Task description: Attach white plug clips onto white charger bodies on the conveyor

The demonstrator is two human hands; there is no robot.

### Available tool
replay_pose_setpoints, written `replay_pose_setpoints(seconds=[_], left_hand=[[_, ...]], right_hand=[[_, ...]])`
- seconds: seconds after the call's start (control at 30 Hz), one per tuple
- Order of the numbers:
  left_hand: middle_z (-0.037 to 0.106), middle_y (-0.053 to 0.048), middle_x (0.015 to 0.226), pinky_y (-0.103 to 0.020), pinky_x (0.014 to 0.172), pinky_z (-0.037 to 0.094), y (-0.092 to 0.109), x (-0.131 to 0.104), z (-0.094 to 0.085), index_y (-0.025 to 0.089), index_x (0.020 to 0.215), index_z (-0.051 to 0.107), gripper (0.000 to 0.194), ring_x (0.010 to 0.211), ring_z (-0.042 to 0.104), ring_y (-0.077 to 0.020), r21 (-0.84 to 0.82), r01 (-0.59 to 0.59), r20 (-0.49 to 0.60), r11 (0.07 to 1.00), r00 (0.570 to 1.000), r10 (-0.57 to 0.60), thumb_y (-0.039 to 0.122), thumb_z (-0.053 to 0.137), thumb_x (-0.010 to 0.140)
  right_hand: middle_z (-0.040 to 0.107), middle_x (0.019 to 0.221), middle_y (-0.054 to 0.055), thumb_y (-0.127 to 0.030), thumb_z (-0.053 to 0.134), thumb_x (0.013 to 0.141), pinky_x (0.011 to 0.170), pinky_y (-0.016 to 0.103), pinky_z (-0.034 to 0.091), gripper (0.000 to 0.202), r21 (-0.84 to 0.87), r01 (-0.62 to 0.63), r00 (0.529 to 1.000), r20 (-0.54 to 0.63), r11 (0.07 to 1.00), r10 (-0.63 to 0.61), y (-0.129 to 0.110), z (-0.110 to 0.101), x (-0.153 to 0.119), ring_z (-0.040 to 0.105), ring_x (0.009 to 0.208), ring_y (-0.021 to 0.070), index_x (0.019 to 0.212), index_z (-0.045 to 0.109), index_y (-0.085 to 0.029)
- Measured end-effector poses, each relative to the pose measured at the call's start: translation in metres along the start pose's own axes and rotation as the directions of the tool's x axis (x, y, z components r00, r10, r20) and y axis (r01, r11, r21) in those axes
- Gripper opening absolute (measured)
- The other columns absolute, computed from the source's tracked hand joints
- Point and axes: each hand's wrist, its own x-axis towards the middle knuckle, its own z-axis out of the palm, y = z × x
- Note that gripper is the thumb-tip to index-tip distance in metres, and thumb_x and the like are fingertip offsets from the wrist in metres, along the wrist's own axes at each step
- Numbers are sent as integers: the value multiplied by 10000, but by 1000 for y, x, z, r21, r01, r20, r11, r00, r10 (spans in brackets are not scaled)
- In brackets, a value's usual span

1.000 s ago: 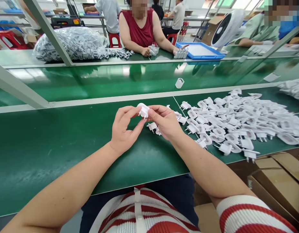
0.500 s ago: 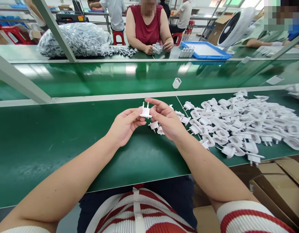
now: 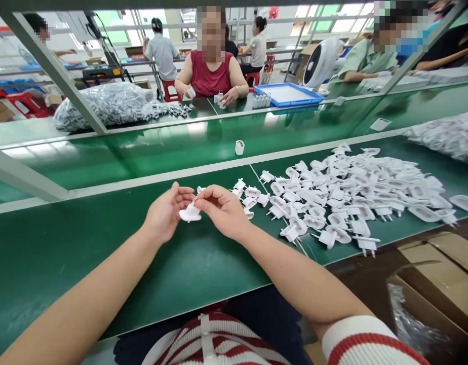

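Observation:
A white two-pin plug cover [image 3: 190, 213] hangs between my hands above the green table. My right hand [image 3: 224, 210] is closed in a pinch around its pin end, thumb and index finger together. My left hand [image 3: 165, 210] is open beside it, palm turned up and thumb raised, with the fingers behind the plug cover's left side; whether they touch it I cannot tell. Just beyond my right hand lie several loose plug covers [image 3: 252, 192], partly hidden by it. A large heap of the same white pieces [image 3: 351, 187] spreads to the right.
Past a pale rail [image 3: 161, 176] runs a green belt carrying a white charger block [image 3: 239, 147]. Across it, a person in a red top [image 3: 211, 76] handles white pieces near a blue tray [image 3: 289, 95]. Filled plastic bags [image 3: 105, 104], a fan [image 3: 320, 63] and cardboard boxes [image 3: 439, 284] stand around.
My left hand has opened off the plug cover. The right hand now pinches its pins, and the cover has turned from pins up to tilted. The camera view has shifted.

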Motion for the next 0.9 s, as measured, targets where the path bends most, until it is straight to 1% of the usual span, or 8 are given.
replay_pose_setpoints(seconds=[0.1,0.23,0.33,0.47,0.57,0.67,0.77,0.9], left_hand=[[715,-72,870,-270,603,491,28,40,0,170,894,689,288,688,618,-154,161,-144,-93,976,983,160,429,583,961],[747,-97,1093,-304,761,506,50,112,18,186,1024,698,314,958,658,-208,515,-242,8,823,961,277,431,757,836],[714,-118,1206,-358,865,521,43,164,47,192,1095,675,430,1075,652,-253,657,-239,70,715,964,258,416,836,765],[679,-180,1260,-443,959,514,20,213,96,171,1137,618,599,1136,647,-331,782,-258,92,568,948,305,501,882,713],[639,-270,1291,-539,1024,466,14,225,127,123,1137,607,669,1224,601,-427,904,-162,44,395,956,289,650,792,767],[665,-291,1234,-488,992,491,17,228,140,104,1050,645,456,1197,628,-415,927,-123,33,355,968,250,437,827,796],[687,-267,1211,-422,943,510,23,228,134,104,1064,662,255,1132,664,-355,923,-126,37,364,969,244,240,733,861],[668,-166,1309,-347,955,501,33,197,103,150,1192,647,290,1146,648,-274,878,-276,148,391,934,326,289,655,937]], right_hand=[[665,858,-7,-299,589,926,736,303,517,81,-110,4,994,110,994,8,0,3,-5,626,773,156,904,624,-230],[708,1043,22,-175,439,975,834,320,486,180,-451,137,951,309,882,11,-1,12,-16,646,930,177,969,607,-238],[711,1204,36,-170,433,993,858,336,486,206,-596,152,916,385,788,115,-1,16,-19,674,996,194,1099,595,-242],[716,1243,78,-410,468,1059,893,361,507,274,-613,75,890,397,787,225,4,12,-9,682,1110,248,1161,637,-221],[700,1274,110,-468,663,959,948,392,520,336,-574,60,851,457,816,259,9,5,-5,661,1186,311,1174,684,-211],[621,1418,92,-311,680,931,1029,421,503,280,-500,51,832,501,865,240,13,-4,-5,604,1281,327,1205,705,-257],[656,1297,60,-236,709,872,972,403,524,197,-481,-21,810,506,877,297,17,-10,-3,642,1155,286,1063,738,-273],[658,1077,21,-158,695,827,830,367,530,151,-542,-56,785,495,839,372,19,-9,-5,659,911,212,930,693,-269]])
